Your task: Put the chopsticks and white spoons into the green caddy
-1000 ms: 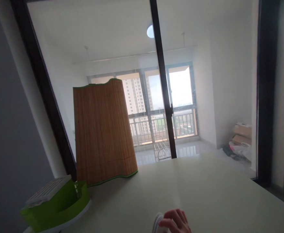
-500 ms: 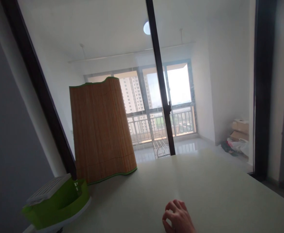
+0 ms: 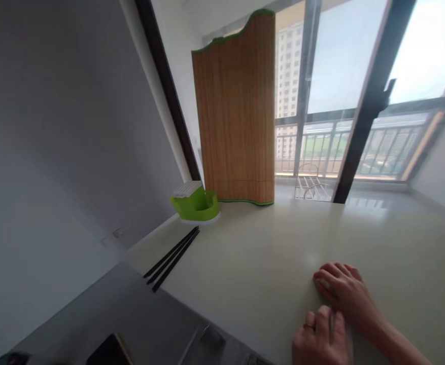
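Observation:
My right hand [image 3: 346, 294] rests low over the white tabletop [image 3: 252, 253], palm down, with its fingers curled in. Just below and to the left of it, at the bottom edge of the view, my left hand [image 3: 321, 337] is closed, with a ring on one finger. The two hands are very close together. A thin greyish edge shows between the fingers of the left hand, blurred and too small to name. Whatever lies under the right fingers is hidden.
Several black chopsticks [image 3: 172, 259] lie at the table's left edge. Behind them stand a green and white holder [image 3: 197, 205] and an upright wood-look mat [image 3: 237, 116] against the glass door. A dark phone-like object [image 3: 110, 350] sits at lower left.
The view has turned left and down, bringing the chopsticks and the phone-like object into sight. My left hand has come into view beside my right hand.

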### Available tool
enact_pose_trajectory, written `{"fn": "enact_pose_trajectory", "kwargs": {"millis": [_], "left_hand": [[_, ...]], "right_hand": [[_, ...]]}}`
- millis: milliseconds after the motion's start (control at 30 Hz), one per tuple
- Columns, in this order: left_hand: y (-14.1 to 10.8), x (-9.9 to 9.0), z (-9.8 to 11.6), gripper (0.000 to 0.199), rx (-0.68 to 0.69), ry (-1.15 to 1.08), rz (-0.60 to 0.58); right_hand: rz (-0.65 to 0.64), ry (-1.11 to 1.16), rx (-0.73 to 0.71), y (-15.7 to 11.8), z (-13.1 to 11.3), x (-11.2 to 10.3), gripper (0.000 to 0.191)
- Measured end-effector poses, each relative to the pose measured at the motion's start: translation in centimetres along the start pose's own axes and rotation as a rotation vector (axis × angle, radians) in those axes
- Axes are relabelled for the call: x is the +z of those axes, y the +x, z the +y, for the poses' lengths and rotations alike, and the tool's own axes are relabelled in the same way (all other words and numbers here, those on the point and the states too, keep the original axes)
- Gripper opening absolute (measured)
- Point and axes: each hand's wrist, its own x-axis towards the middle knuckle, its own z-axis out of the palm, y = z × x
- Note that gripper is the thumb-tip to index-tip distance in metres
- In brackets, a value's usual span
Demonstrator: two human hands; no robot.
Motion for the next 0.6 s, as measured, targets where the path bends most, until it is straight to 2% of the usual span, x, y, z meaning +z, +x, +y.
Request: {"fn": "enact_pose_trajectory", "kwargs": {"millis": [67, 133, 233, 333, 400, 467, 533, 600], "left_hand": [[0.9, -2.4, -2.6, 0.061, 0.019, 0.001, 0.105], [1.7, -5.6, -6.9, 0.048, -0.078, 0.084, 0.1], [2.6, -10.3, -15.2, 0.039, -0.221, 0.306, 0.039], [2.8, -13.8, -23.6, 0.041, -0.338, 0.531, -0.016], [2.7, -15.2, -28.1, 0.048, -0.459, 0.66, -0.067], [2.3, -16.0, -31.4, 0.052, -0.562, 0.706, -0.138], [2.0, -16.3, -33.3, 0.054, -0.64, 0.691, -0.212], [1.7, -16.2, -34.4, 0.055, -0.681, 0.656, -0.272]], "right_hand": [[0.0, -0.023, -0.053, -0.2, 1.0, 0.3, 0.014], [0.019, -0.048, -0.096, -0.5, 1.7, 0.6, 0.015], [0.059, -0.065, -0.139, -0.7, 2.0, 0.7, 0.018], [0.086, -0.061, -0.167, -0.6, 1.5, 0.4, 0.019], [0.1, -0.051, -0.184, -0.4, 1.0, 0.1, 0.019], [0.11, -0.034, -0.212, -0.3, 0.5, -0.1, 0.018], [0.108, -0.013, -0.258, -0.1, 0.0, -0.3, 0.015], [0.094, 0.011, -0.311, 0.0, -0.4, -0.4, 0.01]]}}
